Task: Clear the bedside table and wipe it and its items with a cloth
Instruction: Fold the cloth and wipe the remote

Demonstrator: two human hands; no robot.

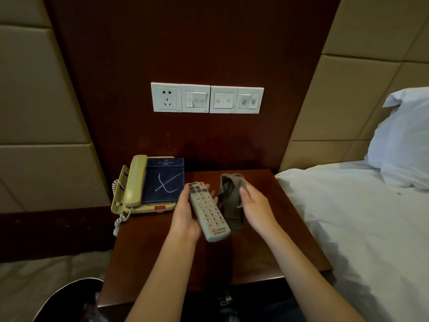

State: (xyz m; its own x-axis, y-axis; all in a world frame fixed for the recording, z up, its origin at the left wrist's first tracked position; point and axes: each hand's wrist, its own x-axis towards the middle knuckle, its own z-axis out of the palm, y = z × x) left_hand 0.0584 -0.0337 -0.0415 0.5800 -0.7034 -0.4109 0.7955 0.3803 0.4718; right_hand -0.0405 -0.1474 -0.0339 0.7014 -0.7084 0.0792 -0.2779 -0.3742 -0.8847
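Above the dark wooden worktop (267,240), the left hand (185,214) closes around a grey remote control (209,211), buttons up, while the right hand (255,205) grips a bunched grey-brown cloth (229,198) just beside it. A beige telephone (132,184) carrying a dark blue notepad folder (164,180) sits at the worktop's back left corner. Four white switch plates (206,98) line the wood wall panel; a white bed (359,217) lies to the right.

1. Head cam is looking forward and down from above the near edge of the bedside table (267,259).
2. It is facing the far wood wall panel (192,43), close in.
3. Wide lens is catching the bed (362,224) at right.
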